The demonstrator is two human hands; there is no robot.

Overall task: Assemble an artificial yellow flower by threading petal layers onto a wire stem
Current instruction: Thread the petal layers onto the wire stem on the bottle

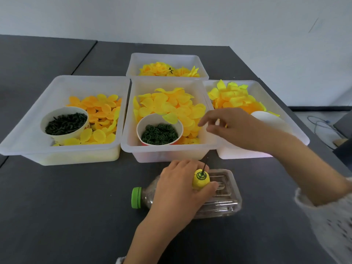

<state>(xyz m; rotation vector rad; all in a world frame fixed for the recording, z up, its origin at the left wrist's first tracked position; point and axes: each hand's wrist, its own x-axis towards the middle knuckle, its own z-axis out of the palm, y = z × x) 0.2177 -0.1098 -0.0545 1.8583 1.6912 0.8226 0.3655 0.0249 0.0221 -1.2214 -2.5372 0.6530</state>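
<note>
Head view: left hand (179, 187) grips the part-built yellow flower (201, 179), fingers curled round it, above a clear bottle (219, 199) lying on the tabletop (66, 206); the wire stem (205, 166) pokes out of a green ring on the flower, its long axis pointing up and far, toward the bins; right hand (234, 128) holds nothing that I can see, fingers loosely spread, hovering over the near right corner of the middle bin (167, 151); the loose petal layers (171, 105) lie just left and far of those fingertips, so the right hand is the nearer one for the next pick, I judge; red marks on the left cup (63, 123) are too small to read; no other writing shows
</note>
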